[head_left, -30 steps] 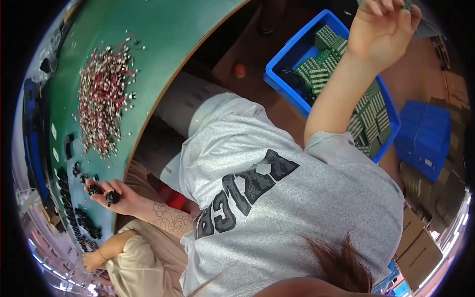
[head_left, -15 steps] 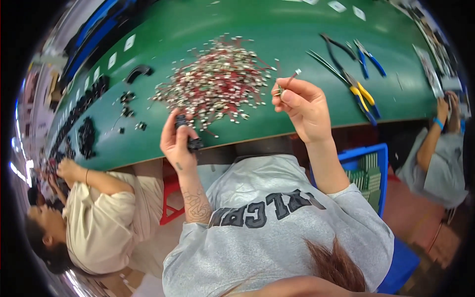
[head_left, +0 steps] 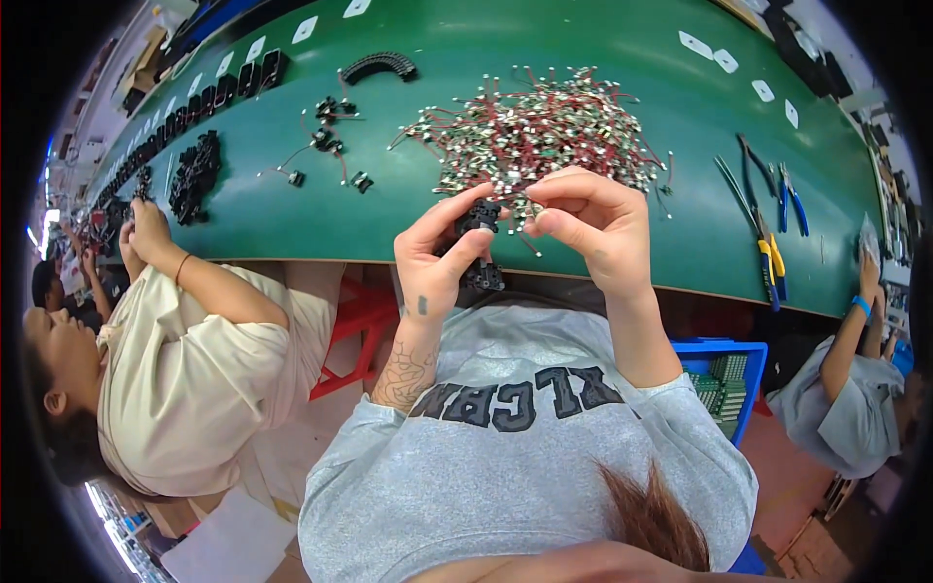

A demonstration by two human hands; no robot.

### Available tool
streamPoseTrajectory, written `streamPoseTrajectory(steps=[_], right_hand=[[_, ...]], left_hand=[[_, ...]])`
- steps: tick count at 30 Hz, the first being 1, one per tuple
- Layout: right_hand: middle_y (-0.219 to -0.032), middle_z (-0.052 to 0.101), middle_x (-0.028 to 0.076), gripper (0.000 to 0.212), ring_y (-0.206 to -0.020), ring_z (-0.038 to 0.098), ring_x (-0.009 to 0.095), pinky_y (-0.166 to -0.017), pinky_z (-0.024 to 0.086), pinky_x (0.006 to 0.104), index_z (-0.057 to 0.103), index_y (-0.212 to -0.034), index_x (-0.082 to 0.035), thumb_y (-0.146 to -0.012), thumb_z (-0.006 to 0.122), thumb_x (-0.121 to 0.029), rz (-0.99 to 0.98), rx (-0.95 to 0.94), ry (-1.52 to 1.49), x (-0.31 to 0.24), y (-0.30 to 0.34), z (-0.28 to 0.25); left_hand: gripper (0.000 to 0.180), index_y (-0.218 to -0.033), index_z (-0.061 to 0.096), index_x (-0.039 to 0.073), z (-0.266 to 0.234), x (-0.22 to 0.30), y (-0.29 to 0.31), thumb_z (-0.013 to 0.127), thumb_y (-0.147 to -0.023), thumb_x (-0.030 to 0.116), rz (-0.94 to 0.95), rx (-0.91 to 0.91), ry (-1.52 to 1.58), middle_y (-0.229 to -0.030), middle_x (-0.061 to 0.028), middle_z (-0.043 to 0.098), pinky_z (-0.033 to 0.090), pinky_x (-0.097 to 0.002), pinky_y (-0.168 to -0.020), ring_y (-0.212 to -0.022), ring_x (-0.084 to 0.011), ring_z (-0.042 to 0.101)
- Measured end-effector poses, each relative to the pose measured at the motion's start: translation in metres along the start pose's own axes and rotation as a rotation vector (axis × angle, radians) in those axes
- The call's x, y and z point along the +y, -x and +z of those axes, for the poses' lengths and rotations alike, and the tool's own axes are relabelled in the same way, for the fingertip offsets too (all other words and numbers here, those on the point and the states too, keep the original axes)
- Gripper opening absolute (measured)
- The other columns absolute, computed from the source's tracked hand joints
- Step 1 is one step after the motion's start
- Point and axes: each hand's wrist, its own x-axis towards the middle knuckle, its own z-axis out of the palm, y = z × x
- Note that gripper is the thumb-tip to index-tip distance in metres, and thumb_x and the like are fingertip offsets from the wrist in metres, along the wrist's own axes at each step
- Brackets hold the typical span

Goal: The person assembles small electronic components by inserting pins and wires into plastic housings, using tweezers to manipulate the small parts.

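Note:
My left hand [head_left: 432, 255] grips a black plastic part [head_left: 483, 276] with several sections, held upright just off the table's near edge. Close beside it, my right hand [head_left: 610, 231] pinches a small wired piece [head_left: 525, 208] at the part's upper end. Fingertips and the pile behind make it hard to tell whether piece and part touch. Directly beyond both hands lies a large heap of small parts with red wires and white connectors [head_left: 554, 126].
The green table [head_left: 466, 49] carries loose black parts [head_left: 326, 139], a curved black piece [head_left: 379, 66], yellow-blue pliers [head_left: 768, 255] and smaller blue pliers [head_left: 794, 206]. A blue crate [head_left: 753, 360] holds green boards. Co-workers sit left [head_left: 194, 360] and right [head_left: 855, 408].
My right hand has brought the wired piece over to the black part in my left hand. The hands are now close together. The whole view has shifted, with more of the left side showing.

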Motion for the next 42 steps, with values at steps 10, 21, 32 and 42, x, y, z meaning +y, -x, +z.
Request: streamPoseTrajectory(steps=[10, 21, 32, 42], right_hand=[[-0.1, 0.059, 0.015, 0.022, -0.077, 0.059, 0.021, -0.064, 0.049, 0.0266, 0.061, -0.104, 0.003, -0.083, 0.061, -0.003, 0.353, -0.093, -0.255, 0.046, -0.031, 0.022], [-0.085, 0.059, 0.01, 0.015, -0.068, 0.053, 0.015, -0.062, 0.044, 0.0221, 0.06, -0.101, 0.001, -0.087, 0.06, -0.005, 0.314, -0.082, -0.533, 0.071, -0.04, 0.029], [-0.084, 0.059, 0.009, 0.015, -0.063, 0.053, 0.015, -0.06, 0.044, 0.0214, 0.061, -0.1, 0.002, -0.088, 0.06, -0.005, 0.335, -0.13, -0.533, 0.067, -0.038, 0.021], [-0.089, 0.063, 0.008, 0.013, -0.066, 0.054, 0.01, -0.059, 0.043, 0.019, 0.071, -0.094, 0.002, -0.081, 0.07, -0.001, 0.172, 0.019, 0.212, 0.046, -0.037, 0.028]], left_hand=[[0.039, -0.115, 0.067, 0.002, -0.041, -0.015, -0.001, 0.069, -0.076, -0.002, 0.102, 0.207, -0.158, -0.096, -0.003, 0.067, 0.041, -0.017, -0.063, -0.071, -0.0073, 0.053], [0.04, -0.114, 0.068, 0.003, -0.047, -0.017, -0.007, 0.072, -0.074, -0.001, 0.121, 0.19, -0.231, -0.094, -0.003, 0.067, 0.039, -0.0174, -0.062, -0.071, -0.0073, 0.053], [0.041, -0.113, 0.068, 0.004, -0.045, -0.015, -0.006, 0.072, -0.073, -0.001, 0.101, 0.193, -0.183, -0.093, -0.0041, 0.068, 0.04, -0.0184, -0.061, -0.069, -0.0082, 0.053], [0.039, -0.112, 0.069, 0.004, -0.045, -0.012, -0.008, 0.073, -0.073, 0.001, 0.082, 0.157, -0.224, -0.092, -0.0045, 0.068, 0.042, -0.0199, -0.065, -0.072, -0.0097, 0.054]])
